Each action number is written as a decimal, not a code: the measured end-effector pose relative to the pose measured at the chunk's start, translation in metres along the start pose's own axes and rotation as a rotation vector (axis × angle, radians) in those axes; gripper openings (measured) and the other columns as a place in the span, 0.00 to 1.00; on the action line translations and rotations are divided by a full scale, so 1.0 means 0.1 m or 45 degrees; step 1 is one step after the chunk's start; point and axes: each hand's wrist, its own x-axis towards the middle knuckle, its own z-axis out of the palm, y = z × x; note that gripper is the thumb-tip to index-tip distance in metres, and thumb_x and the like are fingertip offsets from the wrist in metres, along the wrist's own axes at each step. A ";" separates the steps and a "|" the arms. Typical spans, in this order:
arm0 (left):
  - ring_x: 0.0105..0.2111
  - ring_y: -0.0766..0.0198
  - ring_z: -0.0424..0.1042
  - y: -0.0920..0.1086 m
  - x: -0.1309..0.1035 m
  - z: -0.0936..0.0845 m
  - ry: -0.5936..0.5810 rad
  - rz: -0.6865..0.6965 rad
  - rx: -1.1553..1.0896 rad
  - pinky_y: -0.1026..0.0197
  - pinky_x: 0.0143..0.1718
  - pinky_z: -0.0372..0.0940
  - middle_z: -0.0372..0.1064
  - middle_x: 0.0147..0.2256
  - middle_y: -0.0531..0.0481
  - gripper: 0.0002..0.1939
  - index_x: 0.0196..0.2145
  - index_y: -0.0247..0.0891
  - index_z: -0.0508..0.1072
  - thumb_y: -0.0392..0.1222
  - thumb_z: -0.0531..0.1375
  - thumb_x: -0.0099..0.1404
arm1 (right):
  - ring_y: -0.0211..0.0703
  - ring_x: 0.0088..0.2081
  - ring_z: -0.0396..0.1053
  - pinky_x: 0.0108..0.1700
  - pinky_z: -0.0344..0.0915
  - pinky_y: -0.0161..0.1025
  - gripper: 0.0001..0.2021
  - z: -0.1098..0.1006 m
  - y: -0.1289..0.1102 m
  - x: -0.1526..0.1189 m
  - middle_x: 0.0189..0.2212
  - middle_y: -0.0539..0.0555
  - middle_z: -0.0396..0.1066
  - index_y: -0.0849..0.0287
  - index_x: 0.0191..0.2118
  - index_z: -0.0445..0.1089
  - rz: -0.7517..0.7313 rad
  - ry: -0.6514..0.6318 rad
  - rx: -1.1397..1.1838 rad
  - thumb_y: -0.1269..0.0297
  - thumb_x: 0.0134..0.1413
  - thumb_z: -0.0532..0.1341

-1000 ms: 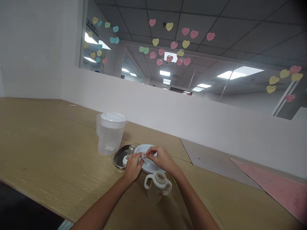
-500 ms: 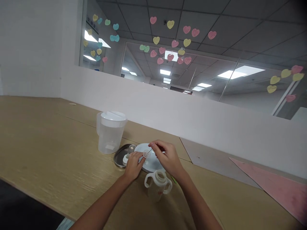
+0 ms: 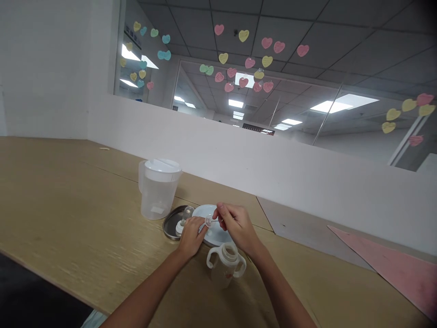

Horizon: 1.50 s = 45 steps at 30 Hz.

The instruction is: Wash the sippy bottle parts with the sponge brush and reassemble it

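Grip narrow, left hand [image 3: 191, 234] pinches small clear piece [image 3: 208, 222].

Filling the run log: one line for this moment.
left hand: holds small round clear piece | right hand: holds thin dark rod, tip at piece | nearby: round pale-blue dish, uncapped translucent white-handled bottle
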 end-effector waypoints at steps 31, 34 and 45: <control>0.38 0.59 0.65 -0.01 0.00 0.00 -0.048 0.019 -0.022 0.55 0.43 0.54 0.71 0.35 0.49 0.22 0.32 0.39 0.73 0.50 0.43 0.67 | 0.29 0.17 0.53 0.21 0.51 0.29 0.19 -0.08 0.13 0.09 0.13 0.45 0.55 0.63 0.27 0.66 0.212 -0.430 0.370 0.49 0.52 0.56; 0.38 0.59 0.66 -0.03 0.00 0.02 -0.018 0.019 -0.027 0.56 0.43 0.55 0.71 0.34 0.49 0.22 0.30 0.39 0.72 0.50 0.43 0.67 | 0.30 0.17 0.53 0.21 0.53 0.29 0.18 -0.07 0.14 0.09 0.13 0.44 0.55 0.63 0.28 0.66 0.229 -0.505 0.396 0.49 0.52 0.56; 0.37 0.60 0.66 0.01 0.03 -0.02 -0.067 0.014 -0.022 0.57 0.43 0.55 0.72 0.35 0.50 0.19 0.33 0.39 0.73 0.46 0.45 0.67 | 0.29 0.16 0.54 0.22 0.54 0.30 0.22 -0.09 0.31 0.13 0.12 0.46 0.57 0.65 0.25 0.68 0.279 -0.468 0.452 0.48 0.54 0.54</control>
